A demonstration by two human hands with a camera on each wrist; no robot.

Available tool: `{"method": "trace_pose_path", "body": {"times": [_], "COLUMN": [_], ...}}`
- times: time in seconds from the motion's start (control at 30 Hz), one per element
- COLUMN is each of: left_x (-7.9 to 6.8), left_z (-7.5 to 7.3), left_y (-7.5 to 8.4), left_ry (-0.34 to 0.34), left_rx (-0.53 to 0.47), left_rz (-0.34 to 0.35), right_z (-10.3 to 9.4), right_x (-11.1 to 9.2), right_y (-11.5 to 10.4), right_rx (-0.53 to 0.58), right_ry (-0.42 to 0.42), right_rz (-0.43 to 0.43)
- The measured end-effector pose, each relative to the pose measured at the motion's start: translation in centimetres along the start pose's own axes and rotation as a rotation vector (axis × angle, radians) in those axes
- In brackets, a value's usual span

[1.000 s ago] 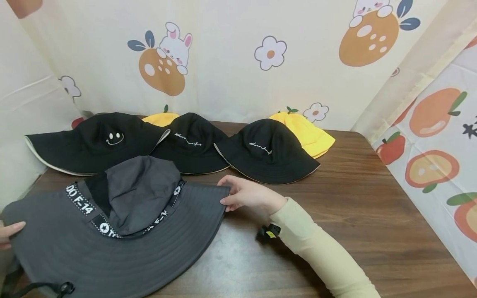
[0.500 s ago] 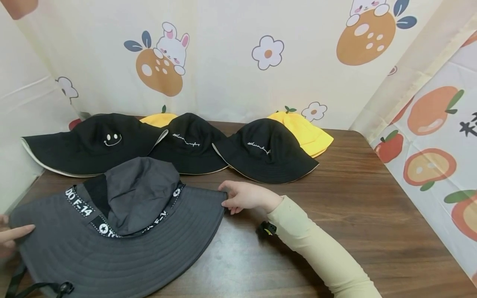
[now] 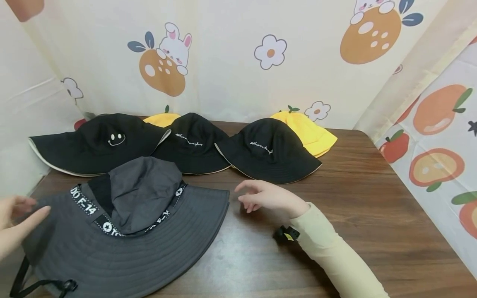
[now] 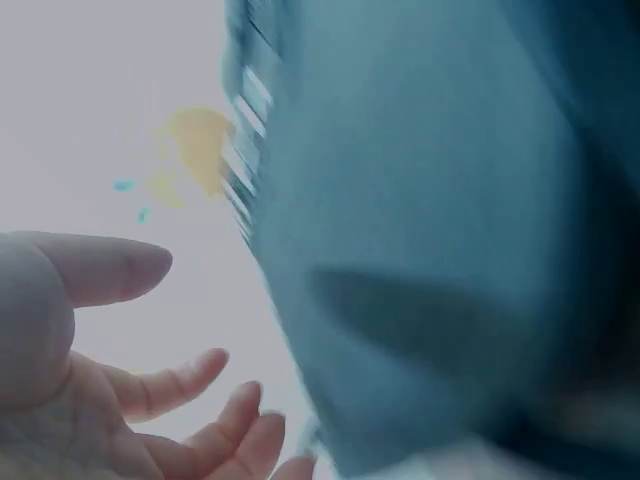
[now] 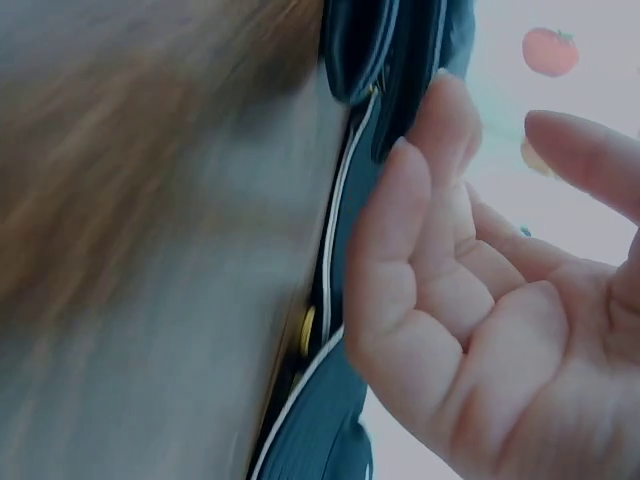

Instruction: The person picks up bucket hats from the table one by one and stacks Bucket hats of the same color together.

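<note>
A wide-brimmed grey sun hat [image 3: 123, 256] with a white-lettered black band lies at the front left of the table, its drawstring hanging at the lower left. My left hand [image 3: 18, 221] is at the left edge of its brim, thumb and fingers spread apart; the left wrist view shows the left hand [image 4: 150, 390] holding nothing beside the blurred hat [image 4: 420, 200]. Just right of the brim, apart from it, my right hand [image 3: 266, 196] hovers with loosely bent fingers. In the right wrist view the right hand [image 5: 470, 300] has nothing in its grasp.
Behind the grey hat stand a black hat with a smiley face [image 3: 100, 147], a black hat with white script [image 3: 193, 153] and another black script hat [image 3: 264, 157]. Yellow hats [image 3: 309, 134] show behind them. A patterned curtain [image 3: 223, 62] backs the wooden table [image 3: 354, 198].
Both hands have let go of the grey hat's brim. My right hand has drawn off to the right, and the left has lifted and spread its fingers. The hat shifted slightly right.
</note>
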State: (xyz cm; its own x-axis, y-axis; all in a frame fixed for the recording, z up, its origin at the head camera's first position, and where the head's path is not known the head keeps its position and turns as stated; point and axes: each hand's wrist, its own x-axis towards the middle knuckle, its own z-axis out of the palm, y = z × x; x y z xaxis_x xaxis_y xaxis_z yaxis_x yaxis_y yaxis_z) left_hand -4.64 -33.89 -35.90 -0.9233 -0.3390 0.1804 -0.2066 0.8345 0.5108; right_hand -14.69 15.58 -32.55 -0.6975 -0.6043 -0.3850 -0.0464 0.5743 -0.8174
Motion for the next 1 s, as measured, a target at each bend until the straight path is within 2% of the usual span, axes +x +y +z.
{"method": "trace_pose_path", "body": {"times": [0.07,0.17,0.3,0.43,0.57,0.8,0.87,1.0], "left_x": [-0.4,-1.2,-2.2,-2.8,-3.1,-3.6,-3.7,-3.9], "left_z": [-0.5,-0.8,-0.2,1.3,2.5,3.5,3.9,5.4], "left_y": [2.6,6.3,10.4,13.9,16.5,21.7,23.5,26.9], "left_ry": [-0.072,-0.144,-0.239,-0.347,-0.471,-0.598,-0.619,-0.659], "left_rx": [-0.02,-0.119,-0.262,-0.376,-0.524,-0.973,-1.052,-1.184], "left_rz": [0.124,0.259,0.347,0.399,0.399,0.38,0.341,0.191], "right_z": [-0.5,-1.1,-2.1,-3.2,-4.4,-5.8,-6.0,-6.3], "right_x": [-0.7,-1.5,-2.3,-2.7,-3.2,-3.9,-4.0,-4.2], "right_y": [0.7,1.7,2.7,3.7,4.5,5.4,5.6,6.1], "right_rx": [0.04,0.087,0.159,0.225,0.267,0.313,0.326,0.347], "right_ry": [0.015,0.038,0.072,0.121,0.164,0.23,0.237,0.24], "right_rz": [-0.017,-0.036,-0.042,-0.038,-0.03,-0.016,-0.017,-0.018]}}
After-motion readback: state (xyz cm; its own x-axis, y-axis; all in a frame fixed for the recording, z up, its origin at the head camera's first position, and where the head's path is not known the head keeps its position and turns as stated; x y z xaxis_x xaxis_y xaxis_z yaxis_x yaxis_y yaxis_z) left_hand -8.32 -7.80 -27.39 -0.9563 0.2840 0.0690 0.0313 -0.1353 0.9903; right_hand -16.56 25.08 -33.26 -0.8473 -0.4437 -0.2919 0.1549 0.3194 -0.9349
